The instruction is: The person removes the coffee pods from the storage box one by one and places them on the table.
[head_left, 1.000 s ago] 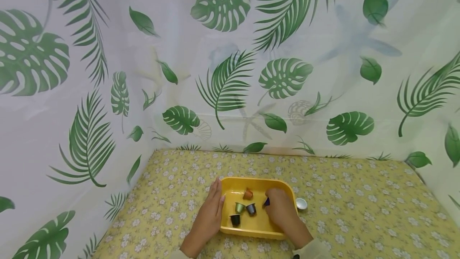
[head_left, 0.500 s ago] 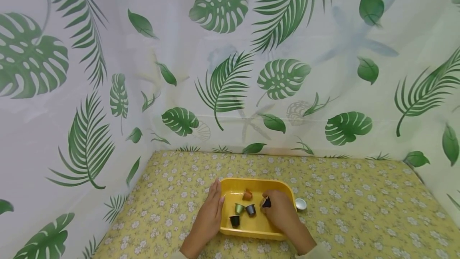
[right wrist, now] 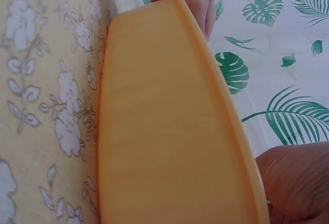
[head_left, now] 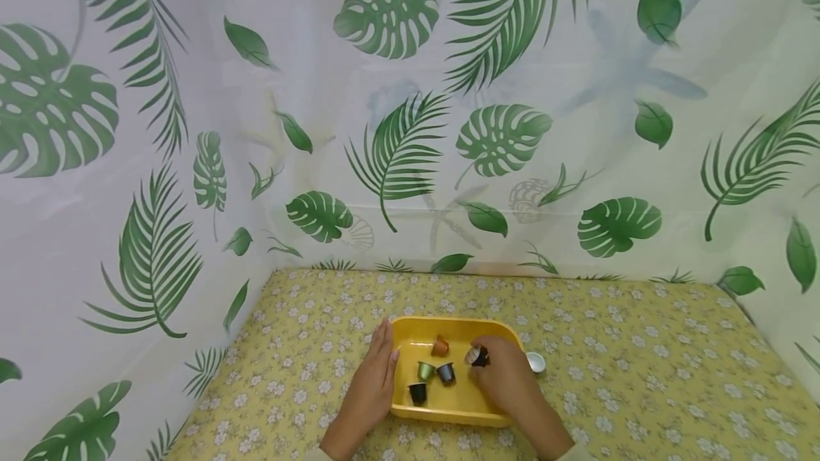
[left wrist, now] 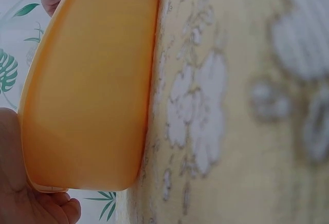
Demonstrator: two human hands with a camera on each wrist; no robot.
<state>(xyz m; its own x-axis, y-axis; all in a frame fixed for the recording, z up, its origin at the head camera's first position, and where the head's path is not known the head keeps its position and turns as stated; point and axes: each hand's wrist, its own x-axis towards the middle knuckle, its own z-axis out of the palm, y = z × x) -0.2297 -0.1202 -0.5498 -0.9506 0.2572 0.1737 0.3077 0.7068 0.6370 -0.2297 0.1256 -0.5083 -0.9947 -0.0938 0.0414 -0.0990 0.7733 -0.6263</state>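
In the head view, my left hand (head_left: 368, 383) rests against the left side of a yellow tray (head_left: 464, 400), fingers straight along its wall. My right hand (head_left: 509, 372) is over the right part of the tray and pinches a dark coffee capsule (head_left: 478, 356), whose pale end faces left. Inside the tray lie an orange capsule (head_left: 440, 346), a green capsule (head_left: 426, 371), a grey capsule (head_left: 445, 373) and a black capsule (head_left: 418, 394). Both wrist views show mainly the tray's outer wall (left wrist: 92, 90), which hides the capsules.
A small round white dish or cup (head_left: 537, 363) stands just outside the tray's right side. Yellow flowered cloth (head_left: 640, 368) covers the table. Behind and to the left hang white curtains (head_left: 410, 247) printed with green leaves.
My right hand has turned the dark capsule, so its pale end now shows. The left hand and the capsules lying in the tray stay in place.
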